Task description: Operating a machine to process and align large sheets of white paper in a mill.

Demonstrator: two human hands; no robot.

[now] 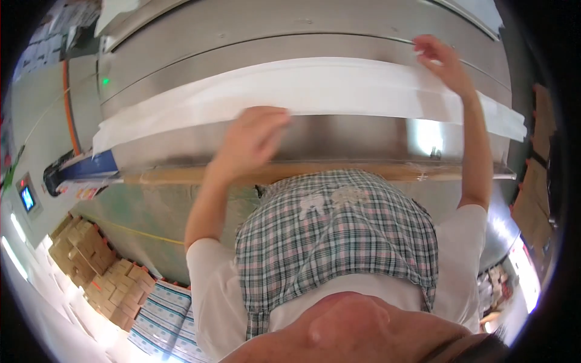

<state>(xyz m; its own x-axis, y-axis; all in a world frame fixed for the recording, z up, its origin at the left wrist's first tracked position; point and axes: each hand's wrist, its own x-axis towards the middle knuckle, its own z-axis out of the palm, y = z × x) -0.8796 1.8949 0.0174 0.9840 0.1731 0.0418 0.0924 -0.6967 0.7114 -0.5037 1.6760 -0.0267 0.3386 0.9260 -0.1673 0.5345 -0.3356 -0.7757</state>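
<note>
A long white folded strip of cloth or sheet material (339, 85) lies across the metal worktop, running the full width from left to right. My left hand (254, 136) hovers at the strip's near edge, its fingers stretched to the right and slightly smeared by motion, with nothing seen in it. Farther off, at the strip's far right, my right hand (440, 60) is raised with fingers loosely bent and the thumb apart, holding nothing visible. Whether either hand touches the strip is hard to tell.
The shiny metal worktop (351, 139) has a brown front edge (169, 176) close to my checked apron (339, 242). A blue piece (104, 162) sits at its left end. A wall panel with a small screen (27, 196) and stacked cardboard boxes (115, 287) stand to the left.
</note>
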